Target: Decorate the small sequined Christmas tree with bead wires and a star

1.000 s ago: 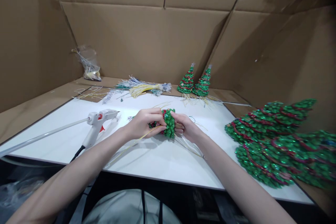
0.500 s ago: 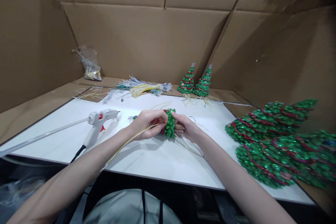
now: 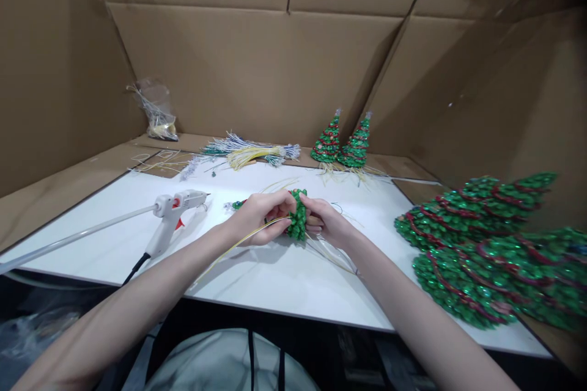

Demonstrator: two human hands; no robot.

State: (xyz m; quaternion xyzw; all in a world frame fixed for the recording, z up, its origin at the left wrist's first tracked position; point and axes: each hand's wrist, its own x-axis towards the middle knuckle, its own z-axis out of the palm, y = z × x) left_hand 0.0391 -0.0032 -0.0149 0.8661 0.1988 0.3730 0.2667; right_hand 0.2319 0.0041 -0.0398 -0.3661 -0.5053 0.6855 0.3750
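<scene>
A small green beaded Christmas tree (image 3: 299, 215) with red trim lies on its side over the white board, its tip to the left. My right hand (image 3: 328, 220) grips the tree's base from the right. Between the thumb and fingers of my left hand (image 3: 266, 215) is a thin yellow wire (image 3: 238, 241), whose tail trails down along my left forearm. My left hand covers the middle of the tree. Loose pale wires (image 3: 332, 256) stick out from the base beneath my right hand.
A white glue gun (image 3: 170, 217) with a long glue stick stands at left. Bundled white and yellow wires (image 3: 252, 151) lie at the back. Two finished small trees (image 3: 326, 142) stand behind; larger trees (image 3: 477, 250) lie at right. Cardboard walls (image 3: 229, 67) surround the board.
My left fingers have shifted slightly, and the yellow wire's tail has moved a little to the right. My right hand keeps its hold on the tree's base.
</scene>
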